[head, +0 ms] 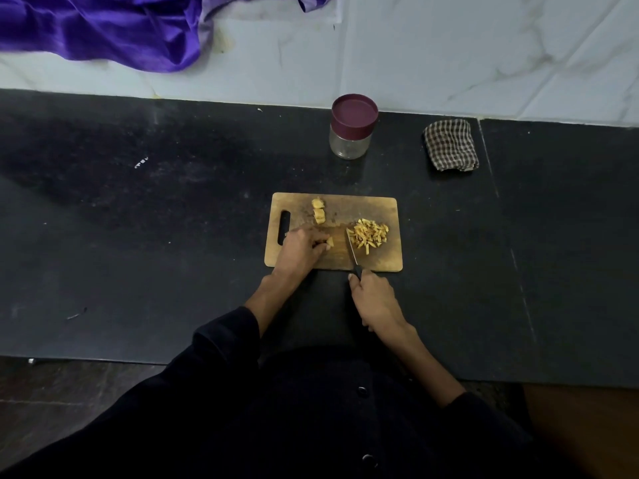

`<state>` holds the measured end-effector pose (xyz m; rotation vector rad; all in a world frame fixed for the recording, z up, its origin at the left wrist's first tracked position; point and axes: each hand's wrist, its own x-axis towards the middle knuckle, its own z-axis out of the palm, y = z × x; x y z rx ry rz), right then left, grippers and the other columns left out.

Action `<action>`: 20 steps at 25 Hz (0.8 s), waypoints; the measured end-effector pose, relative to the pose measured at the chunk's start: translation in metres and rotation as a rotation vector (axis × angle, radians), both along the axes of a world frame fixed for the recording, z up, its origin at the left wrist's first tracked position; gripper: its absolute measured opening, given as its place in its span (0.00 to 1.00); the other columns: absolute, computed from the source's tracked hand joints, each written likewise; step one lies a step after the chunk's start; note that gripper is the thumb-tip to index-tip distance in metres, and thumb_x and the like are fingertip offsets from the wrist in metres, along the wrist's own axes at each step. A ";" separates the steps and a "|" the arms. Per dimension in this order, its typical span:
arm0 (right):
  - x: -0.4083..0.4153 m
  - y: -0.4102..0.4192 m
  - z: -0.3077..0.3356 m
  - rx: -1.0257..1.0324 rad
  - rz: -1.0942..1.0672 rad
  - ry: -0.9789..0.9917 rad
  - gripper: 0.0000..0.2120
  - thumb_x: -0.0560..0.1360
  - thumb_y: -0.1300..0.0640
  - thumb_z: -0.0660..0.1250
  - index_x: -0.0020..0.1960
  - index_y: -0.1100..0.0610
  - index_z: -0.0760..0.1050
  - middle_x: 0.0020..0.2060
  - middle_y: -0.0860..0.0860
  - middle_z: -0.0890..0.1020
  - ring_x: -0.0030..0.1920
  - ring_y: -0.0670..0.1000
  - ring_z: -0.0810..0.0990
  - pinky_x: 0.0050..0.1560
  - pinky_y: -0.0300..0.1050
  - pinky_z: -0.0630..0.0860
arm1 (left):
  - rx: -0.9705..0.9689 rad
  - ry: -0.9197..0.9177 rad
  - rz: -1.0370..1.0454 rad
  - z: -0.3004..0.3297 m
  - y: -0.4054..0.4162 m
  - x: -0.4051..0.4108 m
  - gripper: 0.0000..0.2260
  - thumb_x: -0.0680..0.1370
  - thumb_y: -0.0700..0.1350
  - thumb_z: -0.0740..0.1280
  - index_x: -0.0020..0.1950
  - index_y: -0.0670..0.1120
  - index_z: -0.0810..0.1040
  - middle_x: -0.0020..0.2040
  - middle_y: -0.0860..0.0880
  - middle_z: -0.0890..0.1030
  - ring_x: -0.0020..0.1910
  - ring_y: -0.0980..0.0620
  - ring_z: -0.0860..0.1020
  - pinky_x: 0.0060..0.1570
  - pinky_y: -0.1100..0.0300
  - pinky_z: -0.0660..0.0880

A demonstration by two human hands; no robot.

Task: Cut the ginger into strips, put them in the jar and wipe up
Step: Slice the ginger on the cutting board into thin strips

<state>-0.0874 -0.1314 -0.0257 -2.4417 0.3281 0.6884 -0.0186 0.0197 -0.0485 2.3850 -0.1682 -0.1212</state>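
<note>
A wooden cutting board [377, 209] lies on the black counter. My left hand [302, 248] pinches a small ginger piece [330, 242] against the board. My right hand [375, 299] grips the black handle of a knife [352, 252], whose blade points away from me just left of a pile of cut ginger strips [368, 235]. Two uncut ginger chunks [318, 211] sit near the board's far edge. A clear jar with a maroon lid [353, 126] stands closed behind the board. A checked cloth [450, 145] lies folded to its right.
The black counter [138, 236] stretches to both sides, with a seam [498, 202] on the right. Purple fabric [103, 29] lies heaped at the far left on the white marble-tiled surface behind the counter. A few small crumbs dot the counter.
</note>
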 end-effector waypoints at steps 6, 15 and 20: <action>0.001 0.009 -0.001 0.045 0.065 -0.012 0.12 0.84 0.48 0.54 0.49 0.55 0.68 0.42 0.56 0.80 0.45 0.61 0.83 0.45 0.58 0.81 | -0.019 -0.010 0.002 -0.002 0.000 0.001 0.11 0.73 0.38 0.71 0.56 0.41 0.82 0.55 0.45 0.82 0.53 0.50 0.79 0.59 0.58 0.73; 0.004 0.015 -0.005 0.001 0.069 0.031 0.15 0.84 0.47 0.53 0.54 0.59 0.70 0.47 0.59 0.81 0.46 0.61 0.83 0.47 0.61 0.81 | -0.025 -0.006 -0.007 -0.007 0.002 0.003 0.10 0.74 0.37 0.71 0.54 0.41 0.83 0.55 0.45 0.82 0.53 0.50 0.79 0.59 0.55 0.75; 0.006 0.019 -0.007 -0.028 0.069 0.070 0.16 0.84 0.48 0.53 0.57 0.59 0.71 0.48 0.58 0.80 0.46 0.60 0.83 0.47 0.61 0.81 | -0.022 -0.006 0.002 -0.009 0.001 0.003 0.10 0.73 0.38 0.71 0.54 0.42 0.83 0.54 0.45 0.82 0.52 0.50 0.79 0.57 0.55 0.75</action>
